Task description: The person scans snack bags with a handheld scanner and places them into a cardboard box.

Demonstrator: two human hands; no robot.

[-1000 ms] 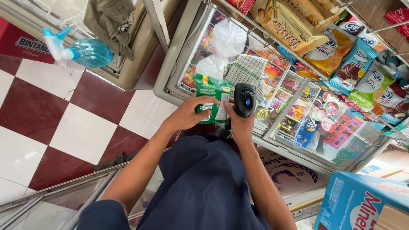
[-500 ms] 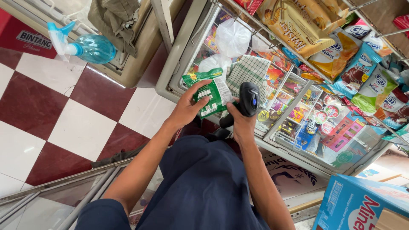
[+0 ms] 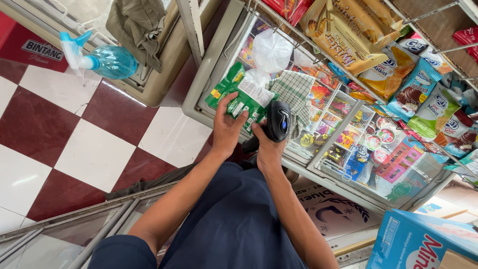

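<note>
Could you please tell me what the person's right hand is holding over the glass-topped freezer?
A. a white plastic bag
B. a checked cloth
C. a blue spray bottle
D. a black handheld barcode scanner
D: the right hand grips a black handheld scanner beside the green snack packet that the left hand holds, above the freezer.

A small shop: wire racks (image 3: pixel 438 20) of snack packets (image 3: pixel 343 35) fill the upper right, a glass-topped freezer chest (image 3: pixel 348 144) of ice creams sits mid-frame, and a barcode scanner (image 3: pixel 279 122) is in use.
</note>
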